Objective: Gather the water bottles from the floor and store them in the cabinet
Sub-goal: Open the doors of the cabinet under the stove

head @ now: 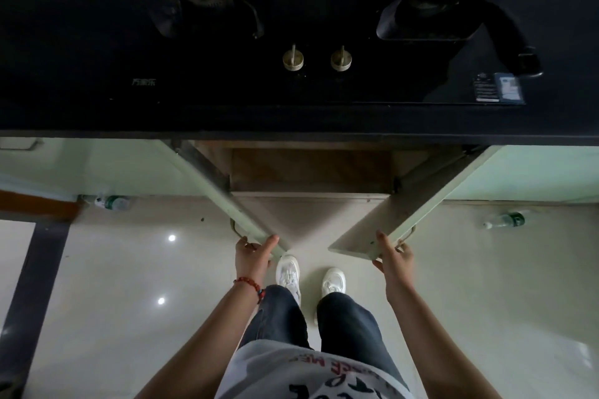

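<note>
The left hand's (251, 254) fingers curl round the handle and free edge of the left cabinet door (227, 194); the right hand (393, 257) grips the right cabinet door (418, 201) the same way. Both doors stand swung out, the cabinet (311, 172) open between them at centre frame. One bottle (110, 202) lies on the floor (129, 269) at the left, against the cabinet base; another bottle (504, 220) lies at the right. Open floor spreads on both sides of the white shoes (288, 272).
</note>
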Motion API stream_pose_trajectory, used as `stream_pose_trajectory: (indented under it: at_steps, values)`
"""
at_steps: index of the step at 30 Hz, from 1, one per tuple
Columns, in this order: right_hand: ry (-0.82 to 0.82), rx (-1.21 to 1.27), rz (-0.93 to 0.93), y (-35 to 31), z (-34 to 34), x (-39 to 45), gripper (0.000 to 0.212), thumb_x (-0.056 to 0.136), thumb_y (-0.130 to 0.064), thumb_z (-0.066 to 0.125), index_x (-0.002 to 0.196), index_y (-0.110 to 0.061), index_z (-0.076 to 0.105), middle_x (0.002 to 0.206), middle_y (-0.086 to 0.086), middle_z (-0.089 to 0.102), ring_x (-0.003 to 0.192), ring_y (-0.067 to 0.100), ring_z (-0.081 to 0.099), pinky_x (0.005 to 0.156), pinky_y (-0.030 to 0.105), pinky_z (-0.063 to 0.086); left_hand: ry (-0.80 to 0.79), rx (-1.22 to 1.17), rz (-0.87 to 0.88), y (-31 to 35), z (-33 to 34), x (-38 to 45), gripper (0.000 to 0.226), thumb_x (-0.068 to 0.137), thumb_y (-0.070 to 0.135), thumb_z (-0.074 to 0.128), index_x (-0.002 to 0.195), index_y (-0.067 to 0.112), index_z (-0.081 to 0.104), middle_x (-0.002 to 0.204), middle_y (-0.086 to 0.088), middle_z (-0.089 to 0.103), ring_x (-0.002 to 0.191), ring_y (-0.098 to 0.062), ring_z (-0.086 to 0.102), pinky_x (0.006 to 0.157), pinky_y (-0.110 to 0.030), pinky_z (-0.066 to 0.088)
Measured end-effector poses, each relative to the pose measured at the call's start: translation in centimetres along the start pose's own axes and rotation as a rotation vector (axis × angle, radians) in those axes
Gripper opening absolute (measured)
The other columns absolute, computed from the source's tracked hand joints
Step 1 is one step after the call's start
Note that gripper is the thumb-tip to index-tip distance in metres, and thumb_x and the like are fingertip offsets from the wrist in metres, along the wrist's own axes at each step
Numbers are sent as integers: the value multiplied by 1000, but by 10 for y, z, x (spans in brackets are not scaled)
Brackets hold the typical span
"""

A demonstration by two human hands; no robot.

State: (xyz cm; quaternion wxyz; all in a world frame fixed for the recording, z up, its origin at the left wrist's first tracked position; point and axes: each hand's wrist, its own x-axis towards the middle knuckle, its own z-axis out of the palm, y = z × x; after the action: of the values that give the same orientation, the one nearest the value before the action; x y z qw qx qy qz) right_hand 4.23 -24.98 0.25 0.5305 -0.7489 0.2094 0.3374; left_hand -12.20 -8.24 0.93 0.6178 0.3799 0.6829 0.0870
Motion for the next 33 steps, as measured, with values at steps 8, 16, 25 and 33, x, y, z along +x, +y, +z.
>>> stream_pose_trajectory:
  at_steps: [8,16,25,33]
  values:
    - [105,-189,-157,15,-43,-15,57,80,-24,65,128,-17,35,105,12,64,84,26,62,73,32,49,233,114,129,-16,-11,-25,38,75,18,62,111,5,58,96,-9,64,93,-31,63,85,-40,54]
    - [119,-361,-209,22,-106,-23,49,84,-26,62,126,-6,47,120,15,61,104,30,59,81,31,40,412,308,244,-46,-58,-48,32,84,26,57,95,-2,68,96,-24,68,89,-33,59,74,-30,41]
    - [297,-495,-332,26,-167,-30,25,86,-21,58,69,-3,55,72,19,56,85,42,60,65,32,32,504,412,270,-57,-115,-55,32,86,25,54,88,-5,66,95,-28,66,95,-41,58,80,-35,42]
    - [377,-559,-304,28,-186,-45,26,88,-17,54,94,6,66,101,31,65,97,45,58,76,39,42,509,490,363,-67,-162,-47,22,86,19,52,76,5,64,86,-22,68,75,-28,51,70,-27,34]
